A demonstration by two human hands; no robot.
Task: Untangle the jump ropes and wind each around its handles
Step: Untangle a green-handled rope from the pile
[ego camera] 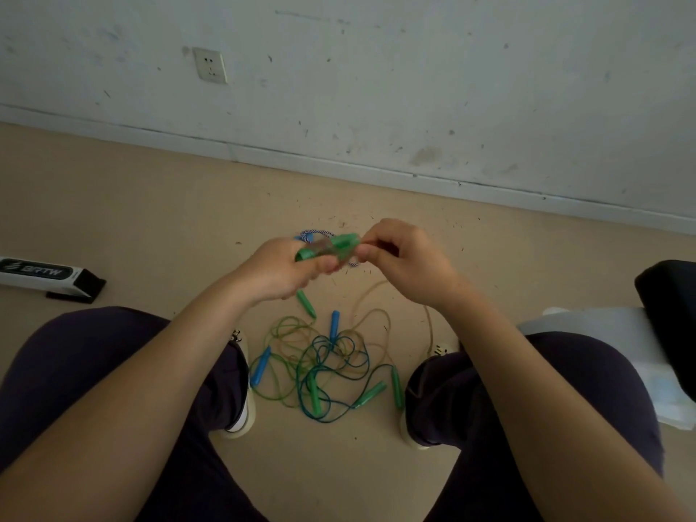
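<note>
My left hand (280,269) grips a pair of green handles (331,247) held together, with pale rope wound round them. My right hand (406,258) pinches the rope right at the handles' end. A tan rope (371,295) hangs from there down to the floor. Between my feet lies a tangle of green, blue and tan ropes (324,363) with loose green handles (371,393) and blue handles (260,365). A blue-and-white striped rope (316,233) peeks out behind my hands.
I sit facing a white wall with a socket (210,65). A black-and-white box (49,276) lies on the beige floor at left. A black object on white sheets (666,307) sits at right. My knees (113,371) flank the tangle.
</note>
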